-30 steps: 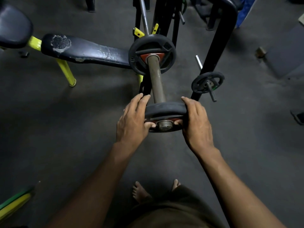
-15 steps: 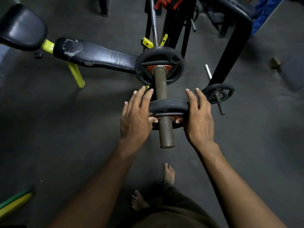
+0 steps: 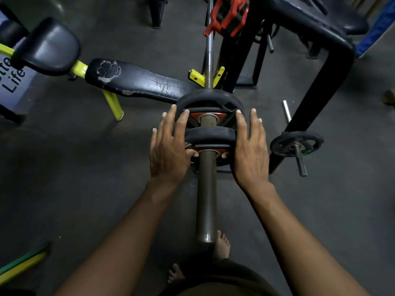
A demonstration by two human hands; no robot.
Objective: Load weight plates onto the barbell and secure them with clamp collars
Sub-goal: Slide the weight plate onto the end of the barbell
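The barbell sleeve (image 3: 206,199) points toward me at centre. A large black plate (image 3: 208,97) with a red hub sits far up the sleeve. A smaller black plate (image 3: 210,134) sits on the sleeve just in front of it, a small gap between them. My left hand (image 3: 168,152) presses flat on the smaller plate's left side, fingers straight, thumb on its front face. My right hand (image 3: 250,150) mirrors this on the plate's right side. A red clamp collar (image 3: 226,16) hangs near the bar's shaft at the top.
A worn black bench (image 3: 136,81) with yellow legs lies at left. A black rack frame (image 3: 320,82) stands at right, with a small plate (image 3: 296,144) on a storage peg. My bare foot (image 3: 222,244) is below the sleeve's end on the grey floor.
Both hands have pushed the smaller plate from the sleeve's tip far up the sleeve, close to the large plate. Much more bare sleeve now shows in front of it.
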